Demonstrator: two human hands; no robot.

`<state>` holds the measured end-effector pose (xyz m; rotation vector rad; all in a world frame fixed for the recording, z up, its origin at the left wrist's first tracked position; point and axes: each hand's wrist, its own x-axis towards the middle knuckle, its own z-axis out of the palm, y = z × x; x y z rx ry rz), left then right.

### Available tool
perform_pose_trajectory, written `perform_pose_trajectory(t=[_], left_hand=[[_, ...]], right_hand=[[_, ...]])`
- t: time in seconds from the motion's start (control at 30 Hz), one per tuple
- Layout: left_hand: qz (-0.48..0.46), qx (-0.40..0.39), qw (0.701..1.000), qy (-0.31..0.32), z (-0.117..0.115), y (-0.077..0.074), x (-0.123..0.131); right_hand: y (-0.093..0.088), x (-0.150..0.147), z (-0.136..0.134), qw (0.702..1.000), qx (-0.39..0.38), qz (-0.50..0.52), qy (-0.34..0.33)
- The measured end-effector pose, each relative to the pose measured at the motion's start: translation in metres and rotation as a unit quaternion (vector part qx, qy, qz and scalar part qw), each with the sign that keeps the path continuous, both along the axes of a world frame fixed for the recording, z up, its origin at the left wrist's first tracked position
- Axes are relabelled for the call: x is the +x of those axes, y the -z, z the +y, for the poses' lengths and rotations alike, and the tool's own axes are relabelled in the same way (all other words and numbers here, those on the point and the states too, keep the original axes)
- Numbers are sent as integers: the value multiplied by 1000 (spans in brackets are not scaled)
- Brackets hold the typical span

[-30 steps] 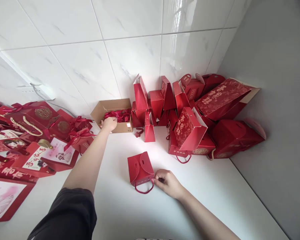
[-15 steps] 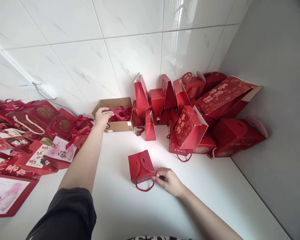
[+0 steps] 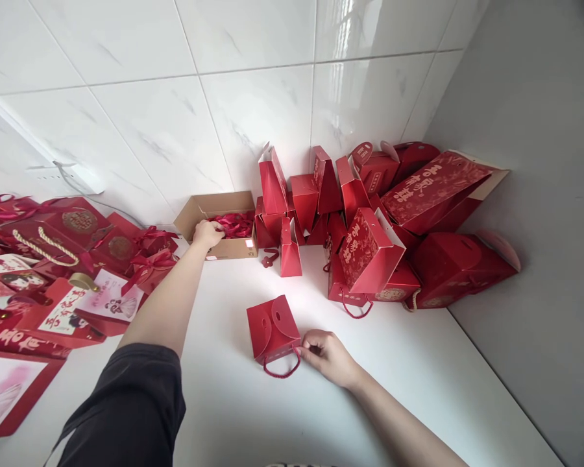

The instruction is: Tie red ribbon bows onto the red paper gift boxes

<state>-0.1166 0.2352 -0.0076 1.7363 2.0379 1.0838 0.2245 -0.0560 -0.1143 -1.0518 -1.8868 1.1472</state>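
A small red gift box (image 3: 267, 324) with two round flaps folded over its top stands on the white table. My right hand (image 3: 328, 357) is beside it, thumb and fingers pinched on the end of its red cord handle (image 3: 282, 375) at the box's corner. My left hand (image 3: 208, 233) reaches into an open cardboard carton (image 3: 233, 248), its fingers curled down at the pile of dark red ribbon (image 3: 236, 224). The fingertips are partly hidden among the ribbon.
Several red gift boxes (image 3: 374, 250) are stacked at the back right, against the tiled wall and grey panel (image 3: 540, 214). More decorated boxes (image 3: 78, 227) crowd the left. A narrow red box (image 3: 291, 250) and a small red tag (image 3: 269, 259) sit near the carton.
My left hand has dropped lower into the carton; the ribbon strip that it held raised is down in the pile. My right hand stays at the box.
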Motion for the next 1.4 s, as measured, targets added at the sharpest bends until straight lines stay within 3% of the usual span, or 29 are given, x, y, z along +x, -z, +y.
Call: perform_pose_trajectory(t=[0.17,0.4,0.5,0.6,0.7,0.77,0.83,0.93,1.03,1.13,1.23,1.4], left_hand=[[-13,4,1000,6,-2,-27,11],[-129,73,985,84,-26,-101,46],[-222,114,956,157,-50,-140,65],[-249,133,938,203,-87,-177,84],[-273,114,931,215,-137,-199,101],[-288,96,922,239,-173,-200,108],[-312,78,907,270,-205,-190,111],[-366,18,883,291,-240,-158,111],[-404,-54,856,319,-255,-127,113],[-432,-140,813,363,-255,-109,117],[-444,-195,777,402,-252,-102,120],[-428,-204,759,446,-249,-97,114]], right_hand=[[2,-2,-4,999,31,-40,9],[5,-25,-2,983,69,-140,97],[3,-29,2,983,72,-141,92],[-5,-20,6,984,77,-137,80],[-26,-5,12,981,84,-133,113],[-51,5,16,978,97,-124,139],[-84,11,21,976,119,-98,153],[-136,10,28,968,161,41,188],[-174,0,37,960,163,168,152],[-186,-12,47,973,84,216,23],[-183,-21,55,972,-16,205,-112],[-172,-17,62,940,-82,249,-220]])
